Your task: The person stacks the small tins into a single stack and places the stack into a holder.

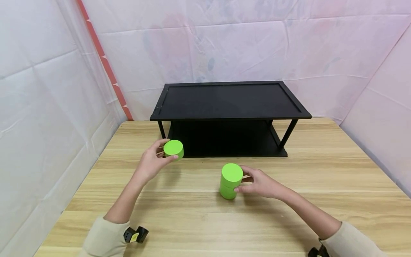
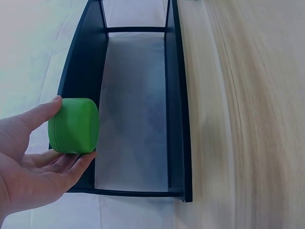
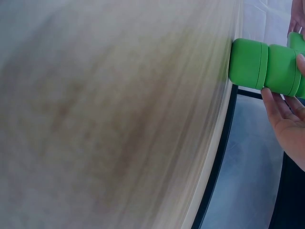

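Observation:
My left hand [image 1: 151, 162] pinches a round green lidded tin [image 1: 173, 149] between thumb and fingers, off the table near the rack's front left corner. In the left wrist view the same tin [image 2: 75, 125] shows a thin lid seam, and the fingers support it from below. Right of it, my right hand [image 1: 258, 182] grips the upper part of an upright stack of matching green tins [image 1: 228, 185]. The stack stands on the table in front of the rack. In the right wrist view, fingers cover part of the upper tins, while the bottom tin [image 3: 247, 63] is uncovered.
A black two-tier rack [image 1: 224, 100] stands at the back of the wooden table [image 1: 199, 228], its lower shelf [image 1: 221, 139] close behind both hands. White sheeting [image 1: 224, 46] hangs behind and at both sides. A red strip [image 1: 106, 62] runs down the left corner.

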### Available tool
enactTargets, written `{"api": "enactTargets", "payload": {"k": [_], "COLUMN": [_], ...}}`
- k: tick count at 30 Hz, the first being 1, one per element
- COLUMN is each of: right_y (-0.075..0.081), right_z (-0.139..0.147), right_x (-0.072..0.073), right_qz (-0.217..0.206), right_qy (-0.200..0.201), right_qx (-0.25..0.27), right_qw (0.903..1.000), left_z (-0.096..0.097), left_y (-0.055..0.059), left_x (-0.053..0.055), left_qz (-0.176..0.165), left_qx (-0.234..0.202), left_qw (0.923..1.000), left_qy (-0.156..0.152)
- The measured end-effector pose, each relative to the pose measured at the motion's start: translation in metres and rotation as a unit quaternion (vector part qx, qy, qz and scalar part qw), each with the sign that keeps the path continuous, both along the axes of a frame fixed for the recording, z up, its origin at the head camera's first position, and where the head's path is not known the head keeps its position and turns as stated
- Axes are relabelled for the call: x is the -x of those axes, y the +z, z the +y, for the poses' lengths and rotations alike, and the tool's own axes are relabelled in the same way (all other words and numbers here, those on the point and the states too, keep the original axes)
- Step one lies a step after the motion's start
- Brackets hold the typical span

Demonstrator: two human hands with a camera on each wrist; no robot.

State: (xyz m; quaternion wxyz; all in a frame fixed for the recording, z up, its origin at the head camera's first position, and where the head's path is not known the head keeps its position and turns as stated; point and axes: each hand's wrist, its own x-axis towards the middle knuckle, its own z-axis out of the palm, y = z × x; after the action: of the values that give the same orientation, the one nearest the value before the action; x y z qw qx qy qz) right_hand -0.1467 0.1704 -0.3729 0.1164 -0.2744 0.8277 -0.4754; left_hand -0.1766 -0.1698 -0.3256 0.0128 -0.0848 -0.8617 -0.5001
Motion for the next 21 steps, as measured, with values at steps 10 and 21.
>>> {"api": "enactTargets", "payload": {"k": [10, 21], "right_y": [-0.001, -0.001], "right_z": [0.0, 0.0], "right_x": [0.0, -0.001], "right_qz": [-0.002, -0.003], "right_qy": [0.0, 0.0], "right_qx": [0.0, 0.0], "right_qw": [1.0, 1.0], "left_z": [0.008, 0.014], "left_y": [0.006, 0.008], "left_x": [-0.005, -0.009], "left_qz": [-0.004, -0.011], "left_qx": [-0.004, -0.016], "left_qw": [0.9999, 0.9994], "left_qy": [-0.009, -0.027]}}
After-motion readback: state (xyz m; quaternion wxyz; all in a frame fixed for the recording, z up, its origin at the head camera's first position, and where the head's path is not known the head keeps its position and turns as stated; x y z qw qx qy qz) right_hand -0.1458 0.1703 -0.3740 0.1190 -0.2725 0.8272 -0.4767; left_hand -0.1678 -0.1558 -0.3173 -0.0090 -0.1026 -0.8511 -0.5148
